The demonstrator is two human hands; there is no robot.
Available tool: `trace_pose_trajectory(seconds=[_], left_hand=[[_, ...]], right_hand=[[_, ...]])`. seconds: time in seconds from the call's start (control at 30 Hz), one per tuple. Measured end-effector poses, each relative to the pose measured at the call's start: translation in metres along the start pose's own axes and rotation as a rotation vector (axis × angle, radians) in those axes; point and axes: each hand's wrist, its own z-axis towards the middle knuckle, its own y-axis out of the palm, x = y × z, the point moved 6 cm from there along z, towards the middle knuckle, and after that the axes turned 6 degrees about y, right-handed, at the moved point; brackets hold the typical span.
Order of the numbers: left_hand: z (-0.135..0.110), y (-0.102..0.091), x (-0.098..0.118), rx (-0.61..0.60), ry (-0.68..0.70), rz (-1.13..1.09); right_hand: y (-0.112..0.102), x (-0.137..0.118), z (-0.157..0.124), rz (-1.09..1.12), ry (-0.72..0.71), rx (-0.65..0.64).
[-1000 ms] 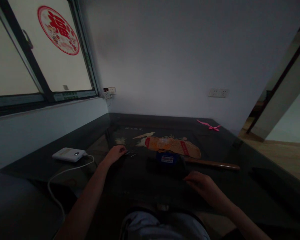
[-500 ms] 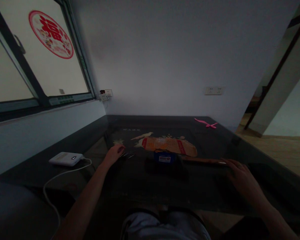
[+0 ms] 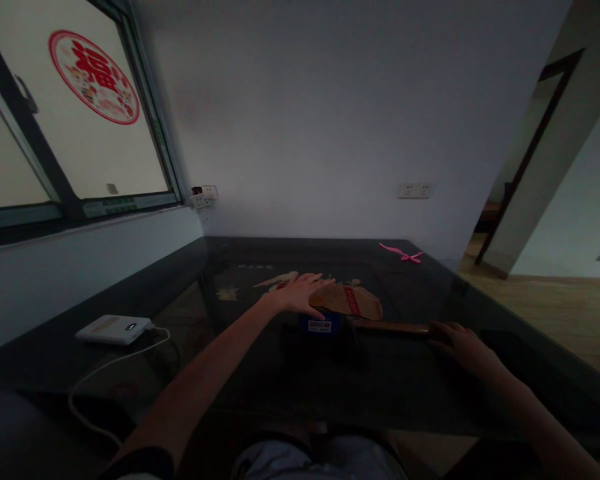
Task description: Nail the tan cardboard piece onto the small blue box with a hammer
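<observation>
Left hand across to the patterned pad; right hand at the wooden handle.
Hands well apart. Left hand (image 3: pixel 300 293), on the left side half a second ago, now lies palm down over the left end of the patterned pad (image 3: pixel 350 300), fingers spread, thumb by its near edge. Right hand (image 3: pixel 457 341) is curled round the right end of the wooden handle (image 3: pixel 393 327); both hands are thus at the work, judged a two-handed stage. Blue box (image 3: pixel 324 326) sits beneath the pad, mid-table; too dark to tell its contents. Outward: white power bank (image 3: pixel 114 329) with cable (image 3: pixel 166 340) at left, pink ribbon (image 3: pixel 403 254) far right.
</observation>
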Motion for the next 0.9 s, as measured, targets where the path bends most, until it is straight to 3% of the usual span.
trace_pose_trajectory(seconds=[0.13, 0.37, 0.5, 0.57, 0.67, 0.8, 0.9], left_hand=[[0.019, 0.016, -0.004, -0.185, -0.030, -0.093], [0.016, 0.022, -0.001, -0.221, -0.055, -0.030], [0.015, 0.016, -0.016, -0.210, -0.062, 0.031], [0.009, 0.006, -0.036, -0.182, -0.109, 0.066], [-0.011, -0.013, -0.084, -0.141, -0.269, 0.111], [-0.057, -0.033, -0.149, -0.138, -0.518, 0.190], [-0.091, -0.036, -0.182, -0.185, -0.627, 0.169]], right_hand=[[-0.007, -0.002, -0.010, -0.006, 0.001, 0.021], [-0.016, -0.005, -0.055, 0.025, -0.047, 0.068], [-0.019, -0.009, -0.078, 0.072, -0.065, 0.069], [-0.020, -0.016, -0.085, 0.110, -0.057, 0.036], [-0.024, -0.039, -0.090, 0.189, -0.042, -0.062], [-0.035, -0.096, -0.092, 0.289, -0.068, -0.228], [-0.044, -0.145, -0.088, 0.299, -0.118, -0.323]])
